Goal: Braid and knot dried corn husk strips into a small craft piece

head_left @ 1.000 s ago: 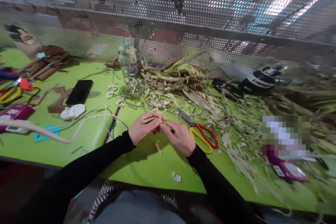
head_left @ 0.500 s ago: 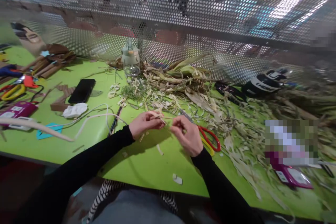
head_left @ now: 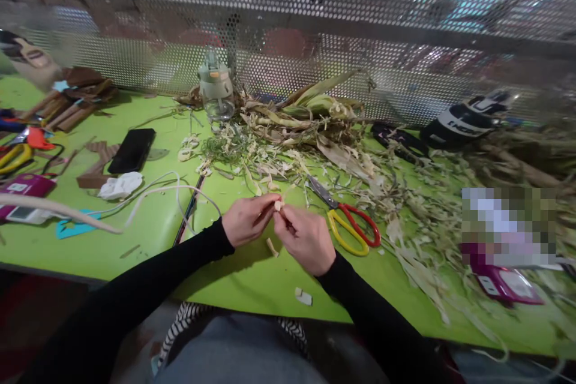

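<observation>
Over the green table, my left hand (head_left: 249, 218) and my right hand (head_left: 306, 235) meet, fingertips pinched together. Between them is a small pale piece of dried husk (head_left: 278, 206); most of it is hidden by the fingers. Just right of my right hand lie scissors (head_left: 348, 221) with one red and one yellow handle loop, blades pointing away to the left. A short husk scrap (head_left: 272, 247) rests on the table below my hands. Beyond them spreads a litter of husk shreds (head_left: 270, 159), with larger dry corn husks (head_left: 310, 117) heaped behind.
A clear water bottle (head_left: 216, 93) stands at the back, and a black bottle (head_left: 463, 123) lies at the right. Left are a phone (head_left: 132, 151), a white cable (head_left: 157, 183) and brown cardboard rolls (head_left: 74, 102). A perforated metal screen (head_left: 288, 24) closes off the back.
My hands have come together; my right hand moved left to meet the left one at the husk piece. The scissors now show more fully. The view has shifted slightly.
</observation>
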Tool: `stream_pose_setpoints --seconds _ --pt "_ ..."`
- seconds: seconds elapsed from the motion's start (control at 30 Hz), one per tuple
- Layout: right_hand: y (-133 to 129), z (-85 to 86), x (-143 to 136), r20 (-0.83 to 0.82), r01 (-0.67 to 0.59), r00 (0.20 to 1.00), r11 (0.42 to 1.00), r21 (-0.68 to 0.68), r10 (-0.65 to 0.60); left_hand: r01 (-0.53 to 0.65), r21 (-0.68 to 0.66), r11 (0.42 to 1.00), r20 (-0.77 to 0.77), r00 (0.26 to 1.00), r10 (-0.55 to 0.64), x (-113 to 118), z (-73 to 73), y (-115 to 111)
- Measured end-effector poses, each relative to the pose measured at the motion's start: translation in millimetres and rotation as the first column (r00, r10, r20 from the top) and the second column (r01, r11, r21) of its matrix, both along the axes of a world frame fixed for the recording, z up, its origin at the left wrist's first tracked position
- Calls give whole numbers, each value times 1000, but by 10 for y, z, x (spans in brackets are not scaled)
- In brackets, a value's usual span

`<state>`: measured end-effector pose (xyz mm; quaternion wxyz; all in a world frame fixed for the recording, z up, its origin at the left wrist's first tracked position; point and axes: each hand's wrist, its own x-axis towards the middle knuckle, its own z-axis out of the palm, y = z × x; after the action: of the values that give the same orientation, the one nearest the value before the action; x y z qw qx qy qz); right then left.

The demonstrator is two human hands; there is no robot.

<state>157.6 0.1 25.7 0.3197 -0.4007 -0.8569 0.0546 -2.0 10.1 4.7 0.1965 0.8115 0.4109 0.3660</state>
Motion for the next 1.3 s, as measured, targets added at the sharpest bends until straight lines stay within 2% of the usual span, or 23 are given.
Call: stream_pose_setpoints --seconds 0.13,0.23,0.33,0.4,0.43,0.47,0.53,0.67,0.77,0.83,1.0,1.13,1.2,1.3 --pt "-42 -54 -61 -2 -38 999 998 45 38 8 -34 999 69 998 -6 -21 -21 -8" --pt "28 -71 -43 28 -33 999 999 30 32 5 -193 981 179 983 30 -39 -25 80" --pt "147 -8 73 -35 60 998 998 30 -59 153 -398 904 423 906 33 -24 22 148" --pt "211 45 158 -40 119 992 992 32 -118 265 -472 841 548 835 45 -2 62 142" --pt "230 63 189 -17 96 995 995 -6 -96 284 -488 825 571 819 56 8 79 127" --pt "240 75 208 2 52 999 996 -66 -51 281 -491 825 571 819 61 15 91 110" --pt "229 85 215 -20 -47 999 976 -213 43 232 -448 864 511 859 34 18 103 81" --pt "141 113 178 -199 -91 980 916 -390 13 109 -174 979 147 986 -84 -8 68 83" --pt "63 146 169 -259 -161 965 869 -468 39 113 3 994 -57 992 -113 -24 29 85" --pt "7 151 164 -253 -183 965 863 -471 66 146 25 989 -107 984 -142 -26 19 61" --pt "-136 65 82 -169 -187 976 925 -331 137 177 -70 982 -127 975 -185 -41 40 -5" --pt "-126 3 66 -187 -202 970 936 -289 152 182 -149 972 -88 977 -196 -55 67 33" --pt "-58 15 123 -230 -159 969 941 -298 91 206 -192 959 23 978 -206 -48 90 44" --pt "73 61 225 -303 -42 951 940 -339 -67 255 -285 924 209 957 -200 -25 131 15"
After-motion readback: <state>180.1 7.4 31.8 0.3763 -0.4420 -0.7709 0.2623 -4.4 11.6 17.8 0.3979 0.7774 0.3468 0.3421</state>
